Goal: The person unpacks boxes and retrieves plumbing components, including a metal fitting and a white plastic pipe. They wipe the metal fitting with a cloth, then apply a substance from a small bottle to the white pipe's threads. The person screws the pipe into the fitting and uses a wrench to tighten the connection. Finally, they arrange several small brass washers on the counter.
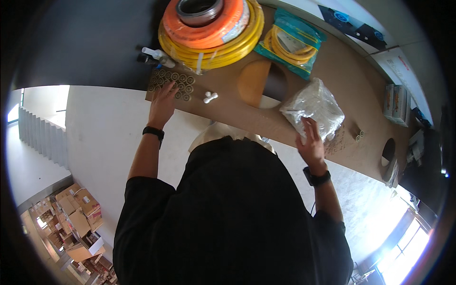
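Note:
My left hand (164, 102) rests its outstretched fingers at the right part of a cluster of small round brass-coloured fittings (161, 74), standing close together in rows on the brown tabletop (218, 83). No fitting shows lifted in it. My right hand (311, 145) has its fingers extended against the near side of a crumpled clear plastic bag (314, 107); the bag's contents cannot be made out. Between the hands lies a small white plastic piece (210, 97). Two more brass-coloured fittings (359, 136) stand to the right of the bag.
Coiled yellow hose (237, 47) and orange hose (178, 31) sit at the back, beside two small bottles (159, 56). A teal packet (304, 69) holds yellow tubing. The tabletop has a round hole (276, 83). Small boxes (397, 104) stand far right; cartons (78, 209) are stacked lower left.

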Demonstrator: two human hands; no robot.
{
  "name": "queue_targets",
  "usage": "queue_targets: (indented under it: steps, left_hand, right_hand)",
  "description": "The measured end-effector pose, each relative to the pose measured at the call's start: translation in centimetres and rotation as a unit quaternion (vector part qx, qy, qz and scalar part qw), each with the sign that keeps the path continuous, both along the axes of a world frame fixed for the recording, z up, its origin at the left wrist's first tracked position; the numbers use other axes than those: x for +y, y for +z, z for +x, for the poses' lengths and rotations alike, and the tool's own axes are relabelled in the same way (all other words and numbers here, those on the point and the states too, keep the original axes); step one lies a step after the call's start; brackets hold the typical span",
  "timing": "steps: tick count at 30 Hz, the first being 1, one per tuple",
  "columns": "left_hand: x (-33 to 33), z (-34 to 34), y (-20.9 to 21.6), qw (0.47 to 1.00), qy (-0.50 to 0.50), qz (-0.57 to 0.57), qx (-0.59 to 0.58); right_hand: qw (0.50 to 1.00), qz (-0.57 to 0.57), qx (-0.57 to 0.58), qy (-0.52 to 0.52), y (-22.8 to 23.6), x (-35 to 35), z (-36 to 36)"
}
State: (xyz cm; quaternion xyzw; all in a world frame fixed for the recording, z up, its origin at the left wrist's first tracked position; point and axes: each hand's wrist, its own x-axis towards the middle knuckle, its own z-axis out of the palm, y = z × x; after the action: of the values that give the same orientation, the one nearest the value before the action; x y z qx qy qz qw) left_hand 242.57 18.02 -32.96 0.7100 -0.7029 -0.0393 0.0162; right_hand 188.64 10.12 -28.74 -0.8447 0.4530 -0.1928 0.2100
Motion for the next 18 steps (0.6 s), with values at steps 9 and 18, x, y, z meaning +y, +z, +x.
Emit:
queue_targets:
  steps: [9, 18]
  left_hand:
    - [-3.8, 5.0, 0.2, 0.983, -0.172, 0.039, -0.043]
    - [-5.0, 8.3, -2.3, 0.961, -0.261, -0.039, 0.079]
  right_hand:
    - [0.975, 0.007, 0.114, 0.19, -2.8, -0.2, 28.6]
    - [0.966, -0.109, 0.21, 0.101, -7.6, 0.9, 41.4]
